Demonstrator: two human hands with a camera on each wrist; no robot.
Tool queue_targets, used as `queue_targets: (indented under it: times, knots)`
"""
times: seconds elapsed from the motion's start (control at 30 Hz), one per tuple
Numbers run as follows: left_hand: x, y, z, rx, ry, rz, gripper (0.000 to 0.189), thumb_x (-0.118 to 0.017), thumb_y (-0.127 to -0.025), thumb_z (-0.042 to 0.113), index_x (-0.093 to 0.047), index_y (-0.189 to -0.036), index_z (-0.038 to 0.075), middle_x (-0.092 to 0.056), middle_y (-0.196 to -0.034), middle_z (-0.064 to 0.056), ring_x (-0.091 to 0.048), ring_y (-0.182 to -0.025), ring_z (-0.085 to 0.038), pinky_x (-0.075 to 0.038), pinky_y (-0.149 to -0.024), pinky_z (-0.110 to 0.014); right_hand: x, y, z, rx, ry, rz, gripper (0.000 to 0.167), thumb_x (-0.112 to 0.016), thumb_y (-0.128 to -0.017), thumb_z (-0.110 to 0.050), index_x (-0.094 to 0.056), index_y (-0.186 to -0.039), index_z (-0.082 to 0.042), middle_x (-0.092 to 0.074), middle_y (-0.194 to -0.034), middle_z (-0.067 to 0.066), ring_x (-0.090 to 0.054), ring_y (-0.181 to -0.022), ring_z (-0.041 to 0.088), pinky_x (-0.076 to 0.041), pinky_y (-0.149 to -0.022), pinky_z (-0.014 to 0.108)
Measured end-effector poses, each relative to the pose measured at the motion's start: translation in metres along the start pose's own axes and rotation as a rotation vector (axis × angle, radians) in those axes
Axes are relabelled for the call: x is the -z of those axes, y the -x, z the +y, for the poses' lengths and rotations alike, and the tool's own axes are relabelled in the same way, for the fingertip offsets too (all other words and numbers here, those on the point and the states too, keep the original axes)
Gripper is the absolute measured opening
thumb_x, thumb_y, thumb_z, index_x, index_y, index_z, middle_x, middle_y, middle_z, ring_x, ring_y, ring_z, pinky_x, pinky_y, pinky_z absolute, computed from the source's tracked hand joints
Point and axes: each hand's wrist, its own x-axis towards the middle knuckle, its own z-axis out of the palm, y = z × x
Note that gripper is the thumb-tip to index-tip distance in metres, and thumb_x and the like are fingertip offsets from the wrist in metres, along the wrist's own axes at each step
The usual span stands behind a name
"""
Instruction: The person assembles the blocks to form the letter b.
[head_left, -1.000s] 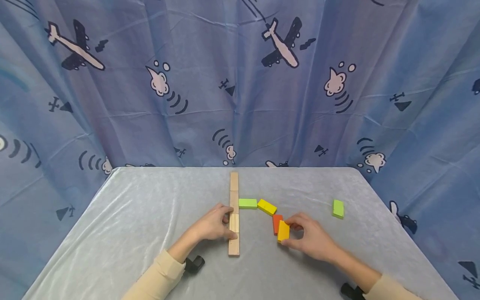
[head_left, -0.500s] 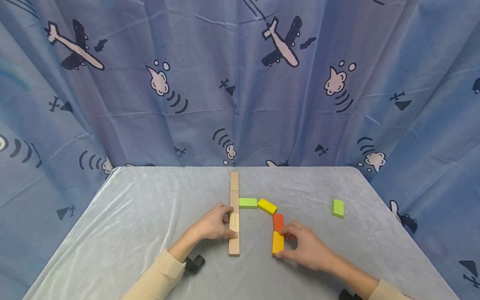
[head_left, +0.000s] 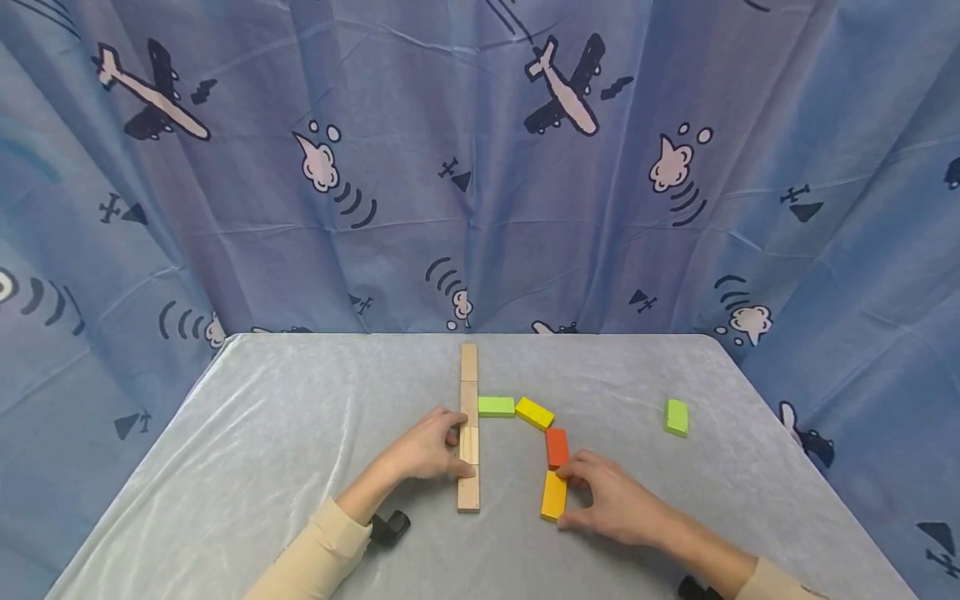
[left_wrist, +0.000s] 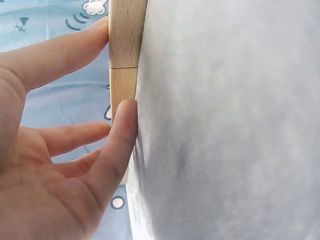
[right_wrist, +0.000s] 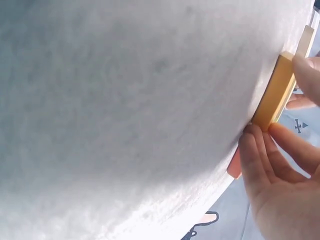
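Observation:
A straight row of plain wooden blocks (head_left: 468,492) runs away from me at mid-table. My left hand (head_left: 424,447) rests against its left side, thumb and fingertips touching the wood; in the left wrist view the fingers stretch out to the blocks (left_wrist: 123,40). My right hand (head_left: 617,504) pinches an orange-yellow block (head_left: 553,495) by its ends, thumb at the near end and fingers at the far end. That block lies right at the near end of a red block (head_left: 557,448). In the right wrist view, fingers partly cover the red block (right_wrist: 235,167) beside the orange-yellow block (right_wrist: 274,92).
From the wooden row, a light green block (head_left: 497,407) and a yellow block (head_left: 535,413) curve toward the red one. Another green block (head_left: 676,417) lies apart to the right. A pale cloth (head_left: 300,400) covers the table, with a patterned blue curtain (head_left: 405,167) behind.
My right hand has moved the orange-yellow block toward me and slightly left, from beside the red block to its near end, tilting it a little. The left hand stays put.

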Motion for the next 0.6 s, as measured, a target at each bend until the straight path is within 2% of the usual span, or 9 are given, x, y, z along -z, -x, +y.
queue_targets:
  times: [0.23, 0.6]
  knots:
    - [-0.0005, 0.0003, 0.0005, -0.002, -0.005, -0.002, 0.083, -0.092, -0.073, 0.024, -0.054, -0.141, -0.004, -0.056, -0.113, -0.008, -0.058, -0.098, -0.02, -0.05, -0.078, -0.037, -0.0051, -0.004, -0.0042, -0.041, 0.027, 0.054, 0.061, -0.092, -0.07, -0.044, -0.073, -0.112, -0.005, -0.06, -0.095, -0.006, -0.054, -0.083, 0.013, -0.048, -0.073, 0.031]
    - [-0.0008, -0.0004, 0.0002, 0.003, 0.003, -0.002, 0.083, -0.092, -0.074, 0.024, -0.053, -0.141, -0.004, -0.056, -0.112, -0.007, -0.057, -0.098, -0.019, -0.05, -0.078, -0.037, -0.0079, -0.0096, -0.009, -0.135, 0.045, 0.101, 0.057, -0.094, -0.067, -0.042, -0.074, -0.106, -0.007, -0.061, -0.089, -0.006, -0.054, -0.079, 0.012, -0.048, -0.072, 0.034]
